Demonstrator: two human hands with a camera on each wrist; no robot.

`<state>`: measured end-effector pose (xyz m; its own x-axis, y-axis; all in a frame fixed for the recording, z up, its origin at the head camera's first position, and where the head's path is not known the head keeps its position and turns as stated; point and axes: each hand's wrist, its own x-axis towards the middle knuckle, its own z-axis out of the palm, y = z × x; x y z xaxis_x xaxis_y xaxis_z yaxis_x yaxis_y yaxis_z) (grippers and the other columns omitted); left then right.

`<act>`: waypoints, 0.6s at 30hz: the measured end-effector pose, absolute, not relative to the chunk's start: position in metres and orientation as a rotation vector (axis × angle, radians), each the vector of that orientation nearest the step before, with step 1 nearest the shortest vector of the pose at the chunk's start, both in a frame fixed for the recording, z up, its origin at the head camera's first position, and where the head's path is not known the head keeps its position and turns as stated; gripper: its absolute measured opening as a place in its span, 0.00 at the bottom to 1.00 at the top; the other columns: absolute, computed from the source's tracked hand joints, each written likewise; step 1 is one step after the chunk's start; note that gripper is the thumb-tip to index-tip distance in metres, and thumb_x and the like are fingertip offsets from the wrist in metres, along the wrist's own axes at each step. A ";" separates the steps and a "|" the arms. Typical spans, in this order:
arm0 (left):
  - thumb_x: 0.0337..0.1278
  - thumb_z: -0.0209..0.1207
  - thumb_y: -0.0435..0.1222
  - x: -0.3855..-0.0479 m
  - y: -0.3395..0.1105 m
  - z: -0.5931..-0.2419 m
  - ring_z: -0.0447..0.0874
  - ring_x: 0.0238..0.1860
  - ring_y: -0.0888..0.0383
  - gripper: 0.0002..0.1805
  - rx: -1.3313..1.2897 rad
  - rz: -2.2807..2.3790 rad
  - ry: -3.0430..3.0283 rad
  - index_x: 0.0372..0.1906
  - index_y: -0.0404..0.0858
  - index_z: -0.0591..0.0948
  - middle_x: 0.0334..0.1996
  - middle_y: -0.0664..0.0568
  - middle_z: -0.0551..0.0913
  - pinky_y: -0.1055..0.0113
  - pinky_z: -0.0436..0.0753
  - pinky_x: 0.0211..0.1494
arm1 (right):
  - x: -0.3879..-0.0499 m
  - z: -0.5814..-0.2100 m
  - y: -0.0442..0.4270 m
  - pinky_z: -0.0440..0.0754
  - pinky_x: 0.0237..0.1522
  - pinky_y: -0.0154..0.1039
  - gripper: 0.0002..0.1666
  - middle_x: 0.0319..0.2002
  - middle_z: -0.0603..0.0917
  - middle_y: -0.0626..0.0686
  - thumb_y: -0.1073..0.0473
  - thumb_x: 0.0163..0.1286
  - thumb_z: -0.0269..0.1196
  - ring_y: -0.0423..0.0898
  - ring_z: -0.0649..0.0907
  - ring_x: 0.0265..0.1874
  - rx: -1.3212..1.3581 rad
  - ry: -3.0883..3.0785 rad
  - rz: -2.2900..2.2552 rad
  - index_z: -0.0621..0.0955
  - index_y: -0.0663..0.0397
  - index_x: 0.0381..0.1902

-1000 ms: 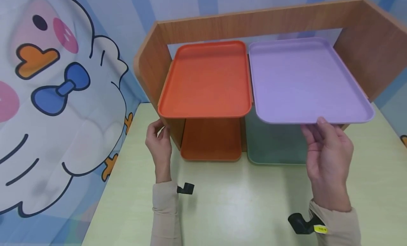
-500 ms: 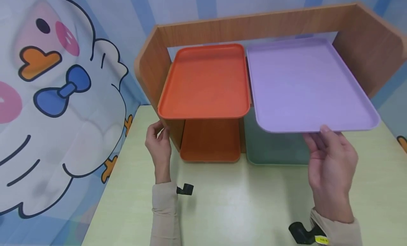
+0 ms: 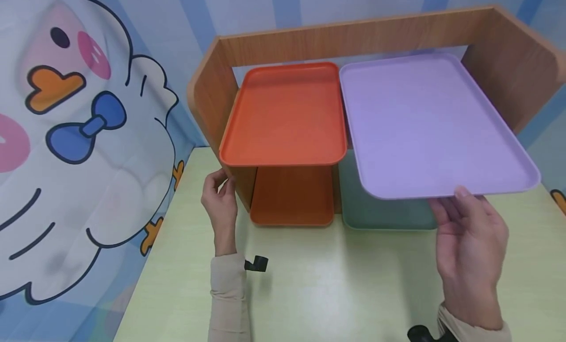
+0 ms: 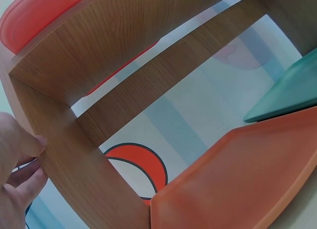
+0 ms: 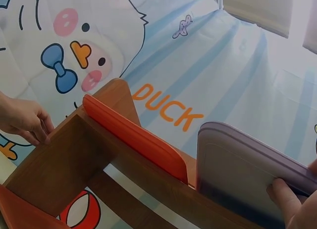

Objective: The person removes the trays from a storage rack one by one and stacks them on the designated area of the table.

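A lilac tray [image 3: 435, 126] lies on the upper right level of a wooden shelf [image 3: 358, 35]; its near edge juts out past the shelf front. My right hand [image 3: 473, 253] grips that edge, thumb on the rim and fingers beneath. At the shelf's left side panel [image 4: 74, 154], my left hand [image 3: 221, 204] pinches the front edge between thumb and fingers. Beside the lilac tray, an orange tray [image 3: 285, 116] sits on the upper left level. Below are a darker orange tray [image 3: 293, 194] and a green tray [image 3: 384, 209], the latter partly hidden under the lilac one.
The shelf stands on a pale yellow table [image 3: 331, 283], with table surface between it and me. Behind and to the left hangs a blue striped cloth with a large printed duck [image 3: 101, 185]. The shelf's right side panel [image 3: 508, 71] rises beyond the lilac tray.
The lilac tray has slid toward me and slightly right, its near edge lower in the head view. My right hand has moved back with it. My left hand stays on the side panel.
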<state>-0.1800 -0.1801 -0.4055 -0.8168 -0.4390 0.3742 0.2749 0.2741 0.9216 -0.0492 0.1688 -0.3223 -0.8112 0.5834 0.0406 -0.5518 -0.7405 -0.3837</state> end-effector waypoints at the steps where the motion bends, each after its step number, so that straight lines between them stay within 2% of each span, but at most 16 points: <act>1: 0.60 0.60 0.30 -0.180 -0.180 -0.405 0.80 0.52 0.56 0.14 0.149 -1.592 -1.972 0.51 0.34 0.77 0.48 0.45 0.80 0.61 0.80 0.55 | -0.048 -0.323 0.170 0.80 0.42 0.52 0.10 0.37 0.82 0.73 0.82 0.63 0.52 0.62 0.86 0.38 -0.107 -0.509 2.472 0.73 0.87 0.42; 8: 0.61 0.60 0.32 -0.182 -0.183 -0.409 0.80 0.52 0.60 0.13 0.158 -1.583 -1.987 0.50 0.38 0.78 0.47 0.50 0.80 0.68 0.80 0.54 | -0.041 -0.328 0.174 0.79 0.44 0.52 0.10 0.41 0.82 0.74 0.81 0.65 0.48 0.63 0.85 0.43 -0.088 -0.517 2.488 0.74 0.86 0.42; 12: 0.61 0.60 0.32 -0.182 -0.184 -0.410 0.80 0.52 0.59 0.13 0.149 -1.586 -1.982 0.50 0.38 0.78 0.47 0.49 0.80 0.67 0.80 0.54 | -0.037 -0.330 0.178 0.79 0.45 0.52 0.13 0.44 0.82 0.74 0.81 0.66 0.47 0.63 0.84 0.46 -0.075 -0.527 2.510 0.73 0.84 0.47; 18: 0.61 0.59 0.30 -0.183 -0.183 -0.408 0.79 0.52 0.57 0.13 0.176 -1.581 -2.000 0.51 0.35 0.77 0.48 0.46 0.80 0.65 0.80 0.55 | -0.033 -0.336 0.187 0.81 0.46 0.53 0.17 0.41 0.83 0.73 0.79 0.70 0.39 0.62 0.85 0.43 0.070 -0.461 2.609 0.72 0.82 0.49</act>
<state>-0.1828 -0.1825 -0.4081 -0.8247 -0.4407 0.3545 0.2433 0.2895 0.9258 -0.0334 0.1871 -0.3360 -0.8805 0.4555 0.1312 -0.4729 -0.8250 -0.3095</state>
